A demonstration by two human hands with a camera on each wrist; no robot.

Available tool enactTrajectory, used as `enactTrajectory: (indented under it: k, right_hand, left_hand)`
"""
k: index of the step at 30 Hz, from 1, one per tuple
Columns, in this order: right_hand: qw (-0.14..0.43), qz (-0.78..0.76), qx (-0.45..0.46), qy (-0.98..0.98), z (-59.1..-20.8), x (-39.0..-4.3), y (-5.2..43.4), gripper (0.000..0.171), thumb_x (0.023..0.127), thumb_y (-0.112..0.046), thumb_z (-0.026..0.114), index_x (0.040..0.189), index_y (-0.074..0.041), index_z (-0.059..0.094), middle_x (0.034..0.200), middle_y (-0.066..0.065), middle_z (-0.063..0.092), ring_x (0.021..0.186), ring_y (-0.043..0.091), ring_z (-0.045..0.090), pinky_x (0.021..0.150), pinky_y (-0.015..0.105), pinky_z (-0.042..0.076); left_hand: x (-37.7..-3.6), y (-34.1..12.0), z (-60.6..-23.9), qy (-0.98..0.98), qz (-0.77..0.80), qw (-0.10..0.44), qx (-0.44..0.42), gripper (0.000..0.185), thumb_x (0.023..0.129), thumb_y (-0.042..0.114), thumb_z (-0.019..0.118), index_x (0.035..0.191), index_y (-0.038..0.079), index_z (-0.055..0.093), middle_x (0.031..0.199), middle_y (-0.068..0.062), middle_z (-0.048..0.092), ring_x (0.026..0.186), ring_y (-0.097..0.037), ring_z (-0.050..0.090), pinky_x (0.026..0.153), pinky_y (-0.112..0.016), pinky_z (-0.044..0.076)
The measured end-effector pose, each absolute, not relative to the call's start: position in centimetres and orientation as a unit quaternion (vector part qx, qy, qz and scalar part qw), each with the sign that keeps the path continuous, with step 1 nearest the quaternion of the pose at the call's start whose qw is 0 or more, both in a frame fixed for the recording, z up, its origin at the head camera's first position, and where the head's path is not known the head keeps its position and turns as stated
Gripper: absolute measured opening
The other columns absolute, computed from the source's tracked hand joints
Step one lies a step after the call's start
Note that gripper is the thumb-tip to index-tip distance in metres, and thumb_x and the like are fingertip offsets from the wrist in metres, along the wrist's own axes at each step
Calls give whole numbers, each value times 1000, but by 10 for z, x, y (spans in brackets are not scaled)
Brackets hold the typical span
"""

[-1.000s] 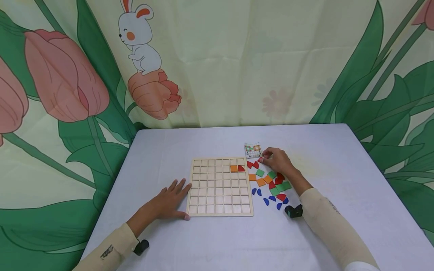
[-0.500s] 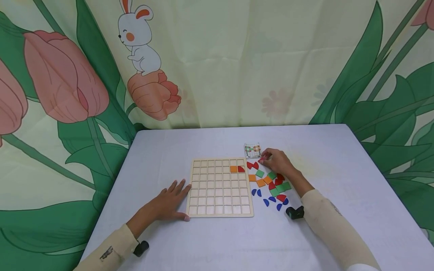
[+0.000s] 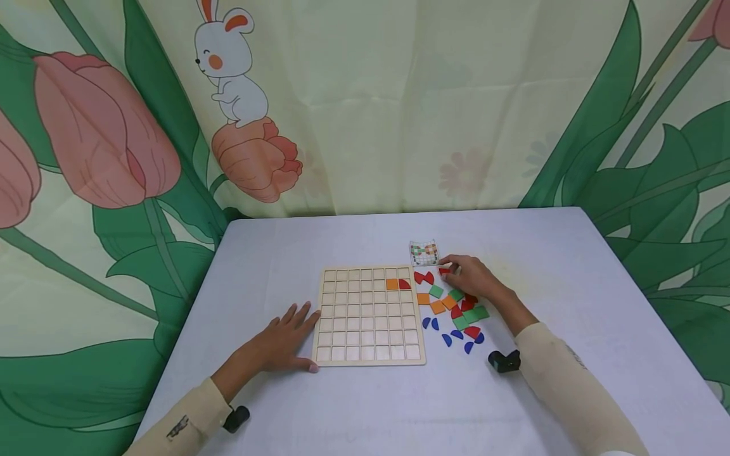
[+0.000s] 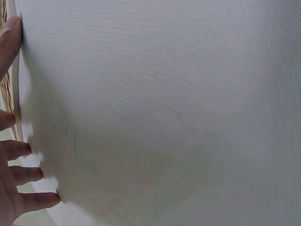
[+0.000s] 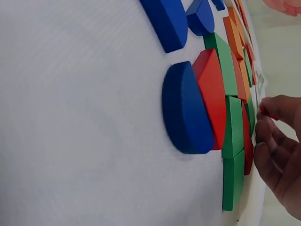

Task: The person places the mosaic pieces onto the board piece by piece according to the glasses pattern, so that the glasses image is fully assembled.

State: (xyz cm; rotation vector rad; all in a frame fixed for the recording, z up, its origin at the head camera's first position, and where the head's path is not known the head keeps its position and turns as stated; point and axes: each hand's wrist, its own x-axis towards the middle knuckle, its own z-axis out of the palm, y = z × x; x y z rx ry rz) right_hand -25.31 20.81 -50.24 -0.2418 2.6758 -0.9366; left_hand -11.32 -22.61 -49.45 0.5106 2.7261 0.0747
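Crowding right hand (image 3: pixel 472 276): loose pieces (image 3: pixel 456 310), pattern card (image 3: pixel 424 253), board (image 3: pixel 369 315).

Pale wooden grid board (image 3: pixel 369 316), matt painted pieces (image 3: pixel 456 310), woven tablecloth (image 3: pixel 353 240).

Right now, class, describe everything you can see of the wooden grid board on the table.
The wooden grid board is pale, flat and rectangular, divided into small square cells inside a raised frame. It lies on the white table. Two top-row cells on the right hold an orange square and a red piece; the rest look empty. The left hand rests against its left edge.
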Motion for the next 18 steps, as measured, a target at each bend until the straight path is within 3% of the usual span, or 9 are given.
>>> enactTrajectory:
  k: [6,12,18]
  right_hand:
    - [156,-338,-100,923,-499,-250,209,41,99,-17,60,139,-10,60,112,17,63,81,22,62,64,28,58]
    - [152,-368,-98,912,-496,-250,205,32,97,-18,66,129,-12,63,104,15,64,81,23,63,67,29,58]
    - [147,-384,-118,904,-490,-250,198,31,97,-17,66,128,-12,63,101,13,64,81,23,61,66,29,56]
  left_hand:
    - [-113,-227,-496,966,28,179,184,113,74,74,71,161,17,25,168,-14,18,153,-44,17,112,-67,32]
    - [-112,-227,-496,966,29,176,188,112,75,74,71,160,17,26,168,-14,18,153,-44,18,111,-67,33]
    - [-114,-227,-496,966,29,176,189,112,75,75,70,161,17,25,168,-14,18,153,-44,18,111,-67,33]
